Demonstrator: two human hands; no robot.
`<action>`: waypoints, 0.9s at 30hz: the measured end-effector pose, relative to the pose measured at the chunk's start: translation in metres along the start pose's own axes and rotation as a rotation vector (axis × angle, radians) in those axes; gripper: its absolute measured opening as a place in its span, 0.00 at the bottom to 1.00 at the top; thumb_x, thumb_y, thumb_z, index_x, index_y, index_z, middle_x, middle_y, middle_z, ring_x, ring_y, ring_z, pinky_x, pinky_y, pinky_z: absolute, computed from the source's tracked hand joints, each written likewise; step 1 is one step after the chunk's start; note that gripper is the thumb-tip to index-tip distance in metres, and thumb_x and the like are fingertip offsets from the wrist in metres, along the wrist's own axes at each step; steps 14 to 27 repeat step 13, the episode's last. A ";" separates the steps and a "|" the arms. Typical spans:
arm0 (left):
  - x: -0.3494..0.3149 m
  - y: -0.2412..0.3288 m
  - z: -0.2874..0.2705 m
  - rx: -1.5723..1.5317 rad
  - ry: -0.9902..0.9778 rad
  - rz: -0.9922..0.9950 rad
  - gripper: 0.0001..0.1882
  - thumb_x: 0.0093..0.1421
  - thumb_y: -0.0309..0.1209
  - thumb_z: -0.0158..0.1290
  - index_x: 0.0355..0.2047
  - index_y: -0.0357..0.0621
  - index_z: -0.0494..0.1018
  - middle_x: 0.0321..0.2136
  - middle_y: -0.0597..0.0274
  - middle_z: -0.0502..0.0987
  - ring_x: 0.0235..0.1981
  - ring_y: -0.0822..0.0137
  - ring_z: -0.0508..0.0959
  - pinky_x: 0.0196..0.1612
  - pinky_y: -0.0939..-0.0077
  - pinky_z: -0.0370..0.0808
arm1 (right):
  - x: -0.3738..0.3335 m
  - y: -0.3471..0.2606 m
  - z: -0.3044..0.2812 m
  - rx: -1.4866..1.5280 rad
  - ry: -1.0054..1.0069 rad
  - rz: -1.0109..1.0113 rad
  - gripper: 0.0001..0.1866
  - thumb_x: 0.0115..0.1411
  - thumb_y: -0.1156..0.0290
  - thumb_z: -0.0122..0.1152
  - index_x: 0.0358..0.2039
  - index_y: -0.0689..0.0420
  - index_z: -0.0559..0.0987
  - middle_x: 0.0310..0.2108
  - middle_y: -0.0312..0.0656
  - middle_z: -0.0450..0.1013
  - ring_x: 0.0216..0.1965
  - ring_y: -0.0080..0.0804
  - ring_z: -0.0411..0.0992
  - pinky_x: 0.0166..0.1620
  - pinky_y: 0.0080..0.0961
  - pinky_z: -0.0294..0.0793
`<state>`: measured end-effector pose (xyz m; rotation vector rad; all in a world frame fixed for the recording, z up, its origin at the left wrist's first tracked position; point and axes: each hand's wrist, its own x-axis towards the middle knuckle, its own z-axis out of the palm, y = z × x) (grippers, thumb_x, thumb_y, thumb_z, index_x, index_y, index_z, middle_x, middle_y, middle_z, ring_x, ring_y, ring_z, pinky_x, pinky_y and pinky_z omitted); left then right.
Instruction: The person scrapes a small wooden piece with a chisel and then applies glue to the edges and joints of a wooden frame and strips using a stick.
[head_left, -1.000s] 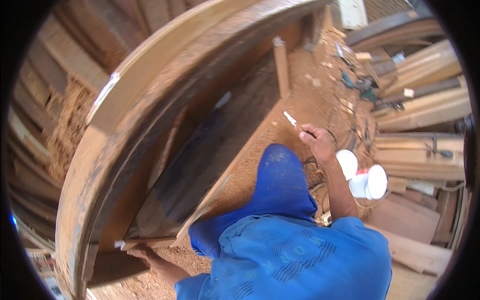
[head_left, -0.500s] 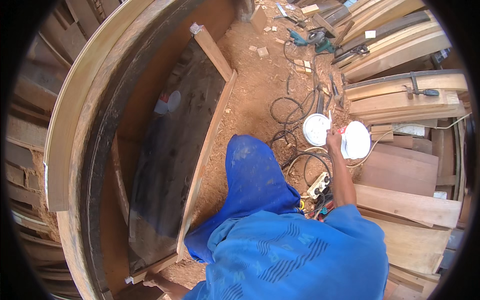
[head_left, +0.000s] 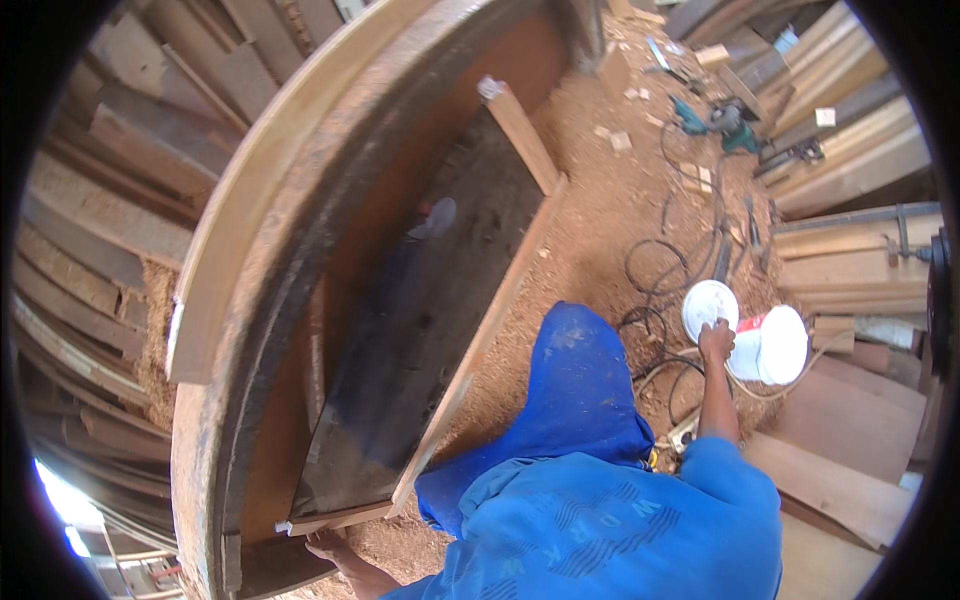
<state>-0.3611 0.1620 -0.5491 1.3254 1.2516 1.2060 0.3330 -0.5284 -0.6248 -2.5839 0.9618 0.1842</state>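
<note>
My left hand (head_left: 336, 551) is low at the left, its partly visible fingers stretched out against the lower edge of a short wooden strip (head_left: 345, 519). That strip borders a dark, glossy panel (head_left: 430, 310), along with a long strip (head_left: 480, 352) and another short one (head_left: 521, 140) at the far end. On the right, my right hand (head_left: 717, 342) is closed at the near edge of a round white lid (head_left: 706, 302). What its fingers grip is hidden. Right beside it a white bucket (head_left: 778, 346) with a red mark lies tipped.
A big curved wooden piece (head_left: 225, 330) arcs round the panel's left. Black cables (head_left: 655, 265) coil on the sawdust-covered floor (head_left: 600, 240), near a green power tool (head_left: 738, 135). Boards (head_left: 845, 400) are stacked at right, with a clamp (head_left: 905, 245) on some. More planks (head_left: 110, 260) lie left.
The view has shifted, so the scene sits further right and lower. My right hand has moved nearer the lid's near edge; the pale stick above its fingers no longer shows. My left hand stays by the strip.
</note>
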 end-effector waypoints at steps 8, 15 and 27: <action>0.002 0.037 0.015 0.593 0.325 -0.052 0.31 0.64 0.52 0.50 0.55 0.37 0.69 0.47 0.45 0.79 0.51 0.48 0.78 0.55 0.48 0.73 | -0.011 -0.132 0.033 0.500 -0.200 -0.595 0.18 0.60 0.67 0.62 0.46 0.67 0.81 0.38 0.52 0.81 0.41 0.41 0.79 0.50 0.34 0.75; -0.022 0.028 0.017 0.803 0.695 0.168 0.31 0.72 0.53 0.34 0.50 0.40 0.76 0.56 0.40 0.74 0.58 0.43 0.73 0.59 0.46 0.71 | -0.044 -0.285 0.007 0.737 -0.510 -0.765 0.17 0.63 0.65 0.63 0.51 0.56 0.82 0.40 0.45 0.82 0.40 0.36 0.80 0.45 0.32 0.76; -0.022 0.028 0.017 0.803 0.695 0.168 0.31 0.72 0.53 0.34 0.50 0.40 0.76 0.56 0.40 0.74 0.58 0.43 0.73 0.59 0.46 0.71 | -0.044 -0.285 0.007 0.737 -0.510 -0.765 0.17 0.63 0.65 0.63 0.51 0.56 0.82 0.40 0.45 0.82 0.40 0.36 0.80 0.45 0.32 0.76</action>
